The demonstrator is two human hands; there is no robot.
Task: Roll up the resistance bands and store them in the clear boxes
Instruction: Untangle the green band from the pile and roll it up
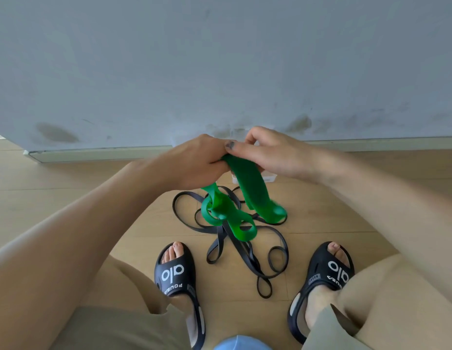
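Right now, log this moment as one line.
stage: rolling start | left hand: grips green band | right hand: pinches it | black bands: loose on floor | stored: none seen

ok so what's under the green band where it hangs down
Under the green band lie tangled black bands on the wood floor. Where the green loops cover them, their crossings cannot be seen.

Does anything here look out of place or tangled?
Yes. The green band, held by both the left hand and the right hand, trails down into a twisted heap on the black bands, which sprawl in tangled loops across the floor.
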